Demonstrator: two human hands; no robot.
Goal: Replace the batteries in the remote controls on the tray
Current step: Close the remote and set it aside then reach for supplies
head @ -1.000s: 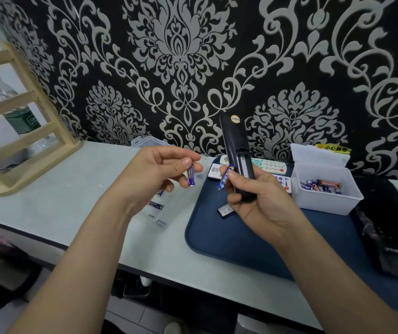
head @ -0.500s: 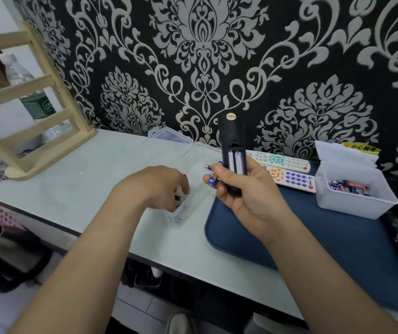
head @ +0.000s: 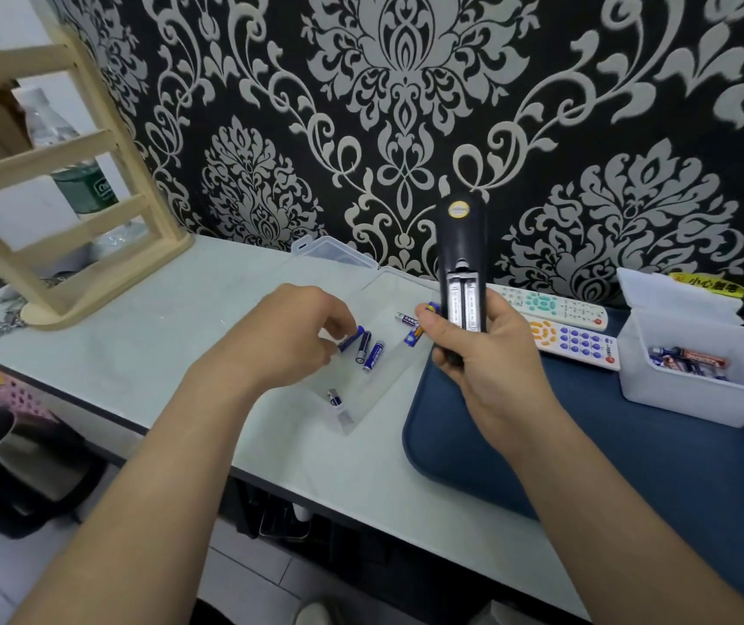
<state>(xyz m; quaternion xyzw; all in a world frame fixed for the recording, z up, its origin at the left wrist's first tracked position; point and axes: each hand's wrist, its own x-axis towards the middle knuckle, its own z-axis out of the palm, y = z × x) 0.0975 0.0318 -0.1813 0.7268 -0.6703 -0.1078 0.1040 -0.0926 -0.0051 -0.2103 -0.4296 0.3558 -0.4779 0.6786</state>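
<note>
Of the person, only two arms are in view. The left hand [head: 298, 336] and the right hand [head: 491, 354] are bare. The left forearm [head: 149, 480] and the right forearm [head: 609, 489] are bare too, as far as the lower border of the picture. Both forearms are slim and smooth, and they get narrower at the wrists. The fingers are long and rather thin, with rounded knuckles. On the right hand the thumbnail [head: 434, 327] is cut short and looks plain.
</note>
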